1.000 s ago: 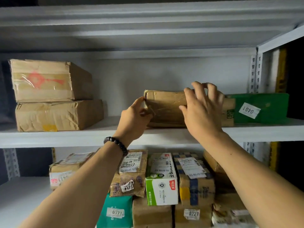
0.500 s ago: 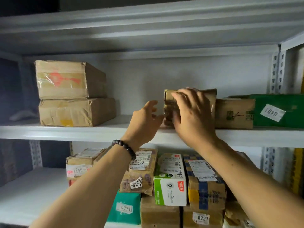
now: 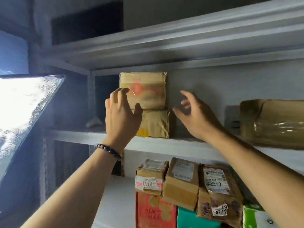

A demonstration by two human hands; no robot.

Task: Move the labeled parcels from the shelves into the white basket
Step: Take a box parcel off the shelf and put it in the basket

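Red-marked taped brown parcel (image 3: 144, 91) between left hand (image 3: 122, 114) and right hand (image 3: 197, 117), fingers (image 3: 187, 95) spread apart

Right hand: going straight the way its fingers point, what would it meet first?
Likely the right edge of the red-marked upper box, just left of the right hand; depth is unclear, so possibly the back wall.
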